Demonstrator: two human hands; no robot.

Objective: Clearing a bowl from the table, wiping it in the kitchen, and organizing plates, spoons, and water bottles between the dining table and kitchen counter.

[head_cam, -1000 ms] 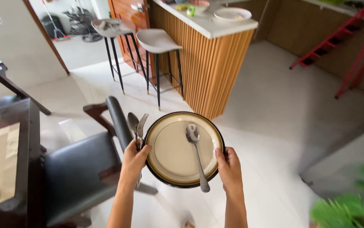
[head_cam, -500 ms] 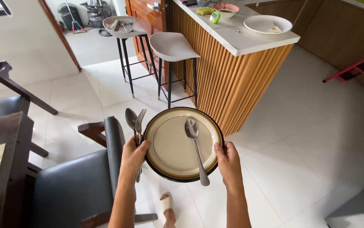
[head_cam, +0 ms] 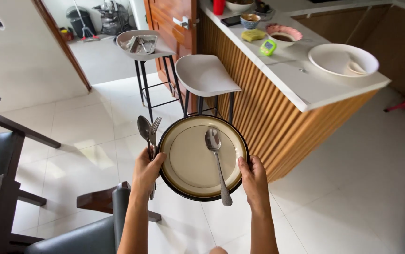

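1. The left hand grips the left rim of a round cream plate with a dark edge, thumb on top; the same hand pinches a fork and a second spoon upright against the rim.
2. The right hand clasps the right rim, thumb over the edge and fingers underneath. The plate is held level in the air at about waist height, between both hands, above the white tiled floor.
3. A spoon lies loose on the plate, bowl away from the person, handle tip sticking out over the near rim. Carrying this well likely means keeping the plate flat, since any tilt toward the body could let that spoon slide off.
4. The pinched fork and spoon look less secure than the plate, so a firm left grip seems wise.
5. A dark padded chair is low on the left, near the left arm.
6. Ahead stand two stools, the farther one holding a tray of cutlery.
7. The desk, white-topped with wooden slats, is to the right and ahead, carrying a wide white bowl and smaller dishes.
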